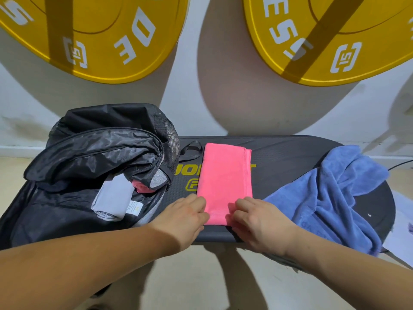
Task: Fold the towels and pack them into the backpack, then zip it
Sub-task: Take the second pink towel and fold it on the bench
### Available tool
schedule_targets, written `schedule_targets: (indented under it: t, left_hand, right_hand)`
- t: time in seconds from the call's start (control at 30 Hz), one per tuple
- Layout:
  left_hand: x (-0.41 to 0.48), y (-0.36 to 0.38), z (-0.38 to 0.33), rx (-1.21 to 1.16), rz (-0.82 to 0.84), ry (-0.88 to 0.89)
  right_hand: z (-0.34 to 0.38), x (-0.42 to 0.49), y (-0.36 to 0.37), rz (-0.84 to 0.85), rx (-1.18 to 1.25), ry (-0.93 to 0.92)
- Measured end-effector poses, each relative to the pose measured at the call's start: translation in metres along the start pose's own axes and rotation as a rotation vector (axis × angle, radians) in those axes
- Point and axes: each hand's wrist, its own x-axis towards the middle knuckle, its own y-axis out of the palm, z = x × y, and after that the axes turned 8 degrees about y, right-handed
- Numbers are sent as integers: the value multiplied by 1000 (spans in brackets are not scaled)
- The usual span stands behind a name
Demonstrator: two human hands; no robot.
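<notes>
Towel point(224, 175), pink and folded, lies on the counter point(290, 153); left hand point(190, 214) and right hand point(257, 218) pinch its near corners.

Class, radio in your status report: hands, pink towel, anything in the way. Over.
Left hand and right hand grip near edge of pink towel. Towel folded narrow on bench. Backpack unzipped, left; blue towel unfolded, right, not blocking.
</notes>
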Motion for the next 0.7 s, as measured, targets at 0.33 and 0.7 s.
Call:
schedule_targets:
  t: [0.33, 0.7]
  left_hand:
    - [7, 10, 14, -552, -82, -458]
    - [15, 5, 16, -173, -69, -173]
  right_hand:
    - [-3, 4, -7, 84, 320, 441]
    - [-2, 25, -9, -12, 62, 472]
